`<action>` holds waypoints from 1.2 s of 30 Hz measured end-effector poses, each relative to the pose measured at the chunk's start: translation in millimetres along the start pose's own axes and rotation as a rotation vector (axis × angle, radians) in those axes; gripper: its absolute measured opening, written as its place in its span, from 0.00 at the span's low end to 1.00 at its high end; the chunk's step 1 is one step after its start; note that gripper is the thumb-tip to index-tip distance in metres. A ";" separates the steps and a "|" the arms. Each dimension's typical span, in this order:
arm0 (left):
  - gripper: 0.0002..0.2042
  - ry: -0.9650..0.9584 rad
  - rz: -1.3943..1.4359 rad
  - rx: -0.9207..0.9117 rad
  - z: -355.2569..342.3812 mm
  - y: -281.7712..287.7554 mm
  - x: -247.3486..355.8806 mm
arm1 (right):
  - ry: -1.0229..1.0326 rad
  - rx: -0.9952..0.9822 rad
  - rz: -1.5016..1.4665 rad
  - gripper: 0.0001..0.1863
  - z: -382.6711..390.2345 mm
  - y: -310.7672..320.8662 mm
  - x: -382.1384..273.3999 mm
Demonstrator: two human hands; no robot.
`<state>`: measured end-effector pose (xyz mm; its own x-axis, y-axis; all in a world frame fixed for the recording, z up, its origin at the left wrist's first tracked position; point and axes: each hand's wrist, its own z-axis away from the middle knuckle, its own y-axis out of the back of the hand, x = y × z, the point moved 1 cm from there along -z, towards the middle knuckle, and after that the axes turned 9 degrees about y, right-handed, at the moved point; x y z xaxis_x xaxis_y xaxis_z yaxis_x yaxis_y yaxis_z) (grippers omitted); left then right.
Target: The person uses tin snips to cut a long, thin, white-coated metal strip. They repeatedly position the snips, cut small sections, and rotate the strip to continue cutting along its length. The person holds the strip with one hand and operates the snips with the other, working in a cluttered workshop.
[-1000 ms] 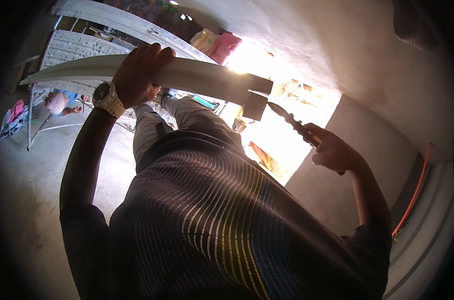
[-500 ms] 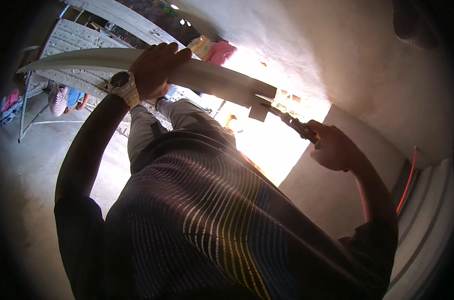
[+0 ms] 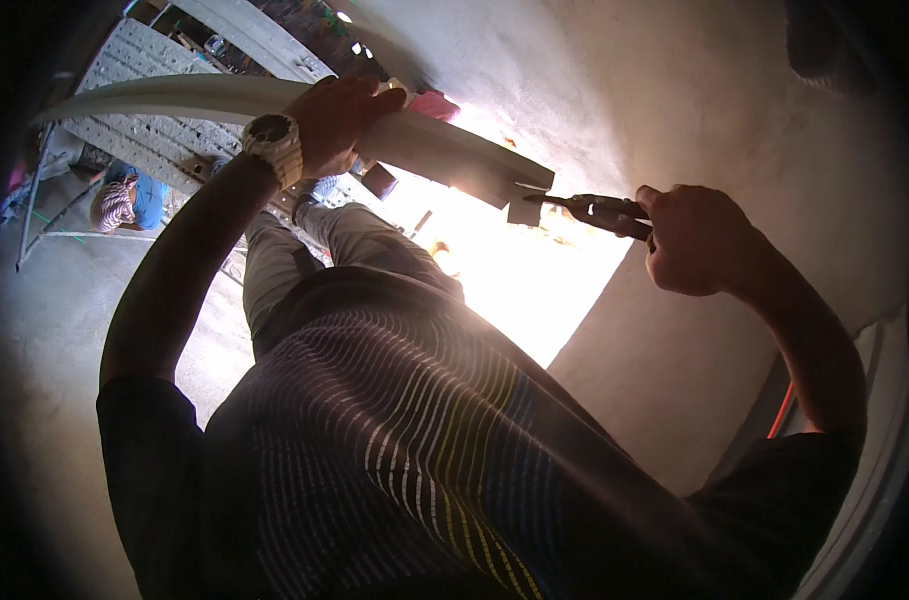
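A long, pale metal channel [image 3: 455, 163] stretches across in front of me, from the far left to the middle. My left hand [image 3: 345, 125], with a white watch at the wrist, is closed over its upper side. At its right end a short flap [image 3: 524, 207] hangs down beside a cut. My right hand [image 3: 700, 240] is closed around the handles of metal snips [image 3: 605, 212]. The snips' jaws point left and reach the flap. Whether the blades are biting the metal I cannot tell against the glare.
Perforated scaffold planks [image 3: 140, 60] lie at the upper left, with pink cloth [image 3: 435, 107] behind the channel. Below, a person in a striped cap [image 3: 113, 207] is beside the scaffold frame. A plastered wall [image 3: 715, 120] rises at right, near an orange cord [image 3: 781, 412]. Bright light [image 3: 535, 280] glares from below.
My right hand and the snips have moved up and to the right, and the snips now lie more level. The handles look wider apart. My left hand has shifted slightly right and up.
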<state>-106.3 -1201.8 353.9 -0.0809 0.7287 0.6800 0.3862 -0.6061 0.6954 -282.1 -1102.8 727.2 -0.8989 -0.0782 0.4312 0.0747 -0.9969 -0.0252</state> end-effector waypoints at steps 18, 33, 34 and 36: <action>0.39 0.016 -0.043 -0.010 1.1 -10.7 -5.7 | 0.047 0.031 0.376 0.19 6.4 47.5 -37.4; 0.32 0.059 -0.023 -0.138 -2.7 -24.2 27.1 | 0.242 -0.111 0.704 0.14 -30.8 82.3 -71.3; 0.32 0.043 -0.013 -0.131 1.6 -28.3 25.5 | 0.241 -0.162 0.750 0.15 -42.4 85.0 -81.6; 0.35 0.054 -0.009 -0.060 7.5 -37.3 29.9 | 0.177 -0.319 0.908 0.15 -75.6 85.6 -101.6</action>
<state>-116.3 -1155.0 346.5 -0.1341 0.7170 0.6840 0.3299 -0.6186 0.7131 -217.0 -1180.9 613.1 -0.6113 -0.7913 -0.0140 0.6734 -0.5107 -0.5345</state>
